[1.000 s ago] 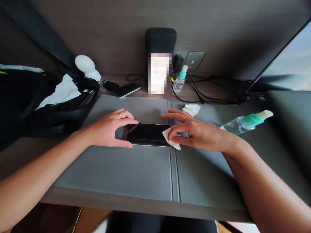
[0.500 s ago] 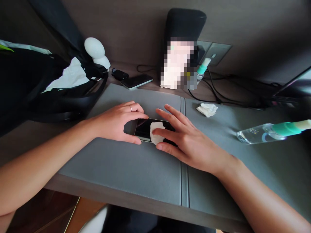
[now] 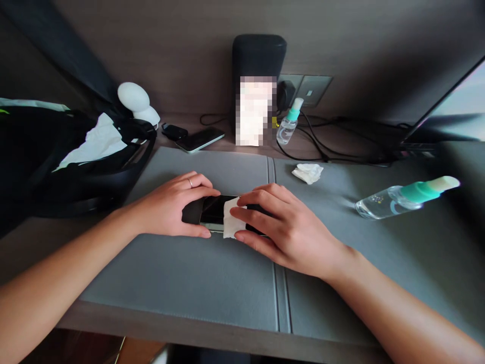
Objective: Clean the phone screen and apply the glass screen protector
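A black phone [image 3: 212, 212] lies flat, screen up, on the grey desk mat [image 3: 189, 273]. My left hand [image 3: 170, 205] grips its left end between thumb and fingers; there is a ring on one finger. My right hand [image 3: 284, 230] covers the phone's right part and presses a small white tissue [image 3: 229, 225] onto the screen with its fingertips. Most of the screen is hidden under my right hand.
A crumpled tissue [image 3: 307, 172] lies on the mat beyond my right hand. A clear spray bottle with a teal cap [image 3: 401, 198] lies on its side at the right. At the back stand a small spray bottle [image 3: 288, 124], a second phone [image 3: 199, 139] and cables. A black bag [image 3: 76, 156] sits at the left.
My right hand has slid the tissue leftward across the screen, from the phone's right end to near my left hand's fingers. My left hand has kept its hold.
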A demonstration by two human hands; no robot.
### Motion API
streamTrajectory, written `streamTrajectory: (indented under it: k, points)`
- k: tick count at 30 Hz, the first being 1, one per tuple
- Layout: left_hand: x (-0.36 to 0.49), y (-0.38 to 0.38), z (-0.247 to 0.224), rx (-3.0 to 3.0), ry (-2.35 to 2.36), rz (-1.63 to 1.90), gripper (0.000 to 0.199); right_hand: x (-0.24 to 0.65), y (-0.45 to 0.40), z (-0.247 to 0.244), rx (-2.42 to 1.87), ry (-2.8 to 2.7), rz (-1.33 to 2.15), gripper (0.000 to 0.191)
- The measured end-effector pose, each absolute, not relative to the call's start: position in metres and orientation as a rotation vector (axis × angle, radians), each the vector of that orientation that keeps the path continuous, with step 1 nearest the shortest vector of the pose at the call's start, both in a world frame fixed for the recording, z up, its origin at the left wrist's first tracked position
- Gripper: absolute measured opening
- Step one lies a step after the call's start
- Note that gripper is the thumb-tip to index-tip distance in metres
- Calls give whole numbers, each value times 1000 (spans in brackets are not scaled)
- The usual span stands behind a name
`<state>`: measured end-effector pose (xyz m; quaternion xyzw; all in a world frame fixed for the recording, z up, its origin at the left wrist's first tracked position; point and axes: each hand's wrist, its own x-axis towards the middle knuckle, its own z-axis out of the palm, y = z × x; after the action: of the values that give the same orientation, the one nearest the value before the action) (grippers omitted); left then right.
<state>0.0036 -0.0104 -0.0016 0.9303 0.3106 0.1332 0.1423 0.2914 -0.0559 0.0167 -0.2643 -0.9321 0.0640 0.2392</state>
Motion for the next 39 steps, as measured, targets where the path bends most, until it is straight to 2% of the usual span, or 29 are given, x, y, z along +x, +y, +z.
streamTrajectory:
  k: [5,10,14,21,39]
  points:
    - [3,-10,-3,2679,902,361,66,290,-55,14,-725,-2609,221,36]
    - [2,-10,-3,2692,893,370,66,290,-52,13,-741,-2672,290,25]
    - [3,-10,-2,2690,878,378,67,294,-50,18,-805,-2652,324,28]
    - [3,-10,-2,2688,885,380,65,292,-55,16,-731,-2630,207,28]
    - [2,-10,-2,2672,902,367,62,301,-46,16,-699,-2515,220,19]
